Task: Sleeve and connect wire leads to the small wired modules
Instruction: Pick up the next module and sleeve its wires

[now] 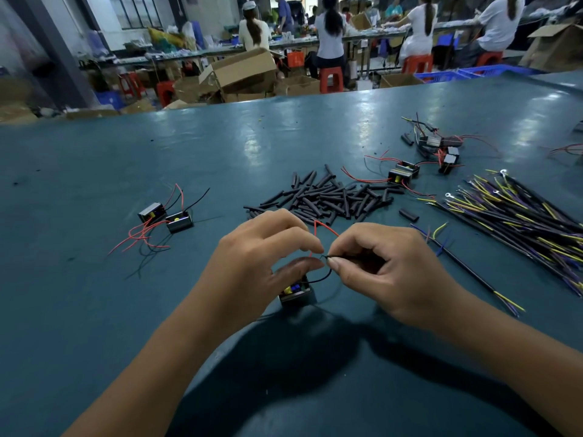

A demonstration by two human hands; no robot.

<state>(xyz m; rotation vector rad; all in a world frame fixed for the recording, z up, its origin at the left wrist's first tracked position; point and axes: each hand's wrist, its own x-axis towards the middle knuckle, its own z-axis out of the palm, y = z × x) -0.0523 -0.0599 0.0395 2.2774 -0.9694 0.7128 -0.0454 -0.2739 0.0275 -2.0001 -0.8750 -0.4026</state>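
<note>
Lying scattered across the teal-green surface [94, 171], a heap of short black sleeve tubes [328, 197] sits just beyond both hands, directly behind the work. To the right, a long bundle of black cables with yellow and purple leads [520, 212] fans toward the surface's edge, and 1 single black cable with yellow and blue leads [467, 269] runs from under the right hand toward the near right. To the left, well apart from the hands, 2 small black box modules with red and black wires [167, 217] rest side by side. More such modules in a far cluster [438, 149] and a nearer pair [403, 175] lie beyond the tubes. Seated people at benches and open cardboard boxes fill the background.

The left hand [262, 257] arches over a small black wired module with yellow and blue parts [295, 291], which stands on the surface beneath its fingers, partly hidden by them. Thumb and forefinger of that hand pinch the tip of the module's thin black wire lead [318, 279], which loops up from the module. The right hand [385, 272] meets it, thumb and forefinger pinching a black wire end at the same spot, fingertips almost touching. A red wire lead [318, 228] arcs above between the 2 hands.
</note>
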